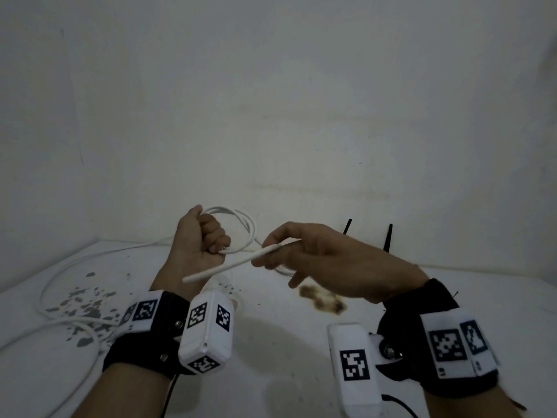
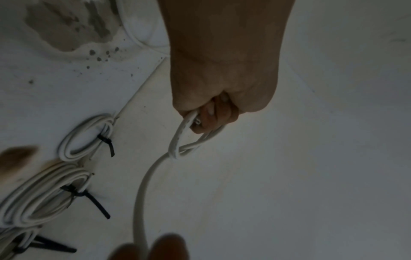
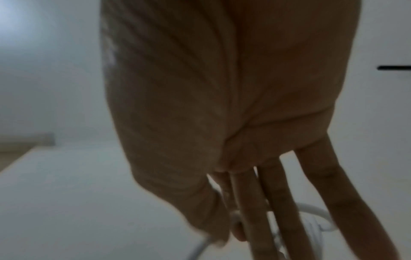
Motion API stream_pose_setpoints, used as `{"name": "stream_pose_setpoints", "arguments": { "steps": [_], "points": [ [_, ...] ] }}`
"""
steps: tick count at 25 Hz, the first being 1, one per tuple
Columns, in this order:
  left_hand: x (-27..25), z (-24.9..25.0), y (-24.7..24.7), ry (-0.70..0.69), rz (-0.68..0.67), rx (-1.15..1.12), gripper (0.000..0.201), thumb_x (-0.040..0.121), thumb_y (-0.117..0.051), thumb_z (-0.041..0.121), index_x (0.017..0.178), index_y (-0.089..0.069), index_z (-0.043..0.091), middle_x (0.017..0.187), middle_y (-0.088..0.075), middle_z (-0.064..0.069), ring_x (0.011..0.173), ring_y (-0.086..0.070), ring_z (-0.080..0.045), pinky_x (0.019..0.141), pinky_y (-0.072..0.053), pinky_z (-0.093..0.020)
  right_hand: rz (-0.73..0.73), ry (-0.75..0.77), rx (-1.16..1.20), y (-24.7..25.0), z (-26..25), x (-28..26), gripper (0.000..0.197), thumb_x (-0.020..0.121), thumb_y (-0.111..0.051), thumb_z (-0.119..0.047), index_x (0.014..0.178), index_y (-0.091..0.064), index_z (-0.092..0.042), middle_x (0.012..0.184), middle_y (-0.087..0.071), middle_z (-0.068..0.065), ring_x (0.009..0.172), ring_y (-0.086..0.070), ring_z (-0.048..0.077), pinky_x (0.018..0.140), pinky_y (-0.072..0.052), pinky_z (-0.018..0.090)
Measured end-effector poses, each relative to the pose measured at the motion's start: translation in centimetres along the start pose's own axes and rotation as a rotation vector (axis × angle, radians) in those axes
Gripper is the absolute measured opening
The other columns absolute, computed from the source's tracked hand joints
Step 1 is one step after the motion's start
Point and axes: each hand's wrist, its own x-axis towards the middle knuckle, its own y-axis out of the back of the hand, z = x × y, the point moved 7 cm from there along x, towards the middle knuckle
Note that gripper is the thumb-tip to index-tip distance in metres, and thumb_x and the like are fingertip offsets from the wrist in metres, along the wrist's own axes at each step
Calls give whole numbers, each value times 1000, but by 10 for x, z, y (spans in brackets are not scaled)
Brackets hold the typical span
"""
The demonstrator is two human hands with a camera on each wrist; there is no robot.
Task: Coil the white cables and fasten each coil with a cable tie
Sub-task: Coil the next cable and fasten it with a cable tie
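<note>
One white cable (image 1: 241,224) is in my hands, raised above the table (image 1: 301,342). My left hand (image 1: 199,239) is curled in a fist around two small loops of it. My right hand (image 1: 316,260) pinches the straight run between thumb and forefinger, its other fingers (image 3: 347,193) spread loose. The slack trails off left of my left wrist in big curves.

The left wrist view shows what the head view hides: three finished coils (image 2: 86,137) on the table beside my fist, each cinched with a black cable tie (image 2: 106,142). Only the head view shows two black antennas (image 1: 388,236) standing beyond my right hand. The right wrist view is blurred, showing mostly my palm and a bit of cable.
</note>
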Motion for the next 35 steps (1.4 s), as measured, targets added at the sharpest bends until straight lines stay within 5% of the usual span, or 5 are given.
{"name": "stream_pose_setpoints", "arguments": {
  "steps": [5,11,21,25,35],
  "points": [
    [-9,-16,-28,87,-143,6,49,104,-32,37,59,-37,21,44,-37,6,35,-33,-8,39,-27,-18,412,102,-523,14,-4,9,25,93,-62,-47,79,-69,-27,78,-65,-7,69,-59,7,63,-42,23],
    [-15,-18,-36,72,-159,-51,45,105,-32,43,77,-47,12,79,-72,-13,72,-74,-26,70,-62,-41,293,50,-450,12,5,9,28,89,-70,-43,71,-68,-21,66,-69,-7,56,-59,3,60,-50,24],
    [-25,-35,-49,104,-159,84,46,105,-33,41,66,-41,20,51,-50,3,38,-47,-11,44,-45,-18,327,32,-523,-11,11,25,40,95,-59,-38,60,-58,-20,57,-58,-1,59,-57,22,58,-46,33],
    [-20,-23,-33,59,-58,242,57,102,-40,40,49,-46,20,58,-63,-3,47,-62,-15,51,-53,-22,326,2,-428,-4,5,19,39,97,-53,-33,73,-64,-4,73,-67,15,70,-63,33,65,-53,42],
    [-21,-37,-40,70,-42,537,43,103,-37,45,68,-42,21,55,-47,4,34,-35,-9,36,-28,-17,341,97,-648,-36,15,34,24,102,-43,-34,88,-55,-20,73,-58,0,71,-58,27,68,-51,43]
  ]
}}
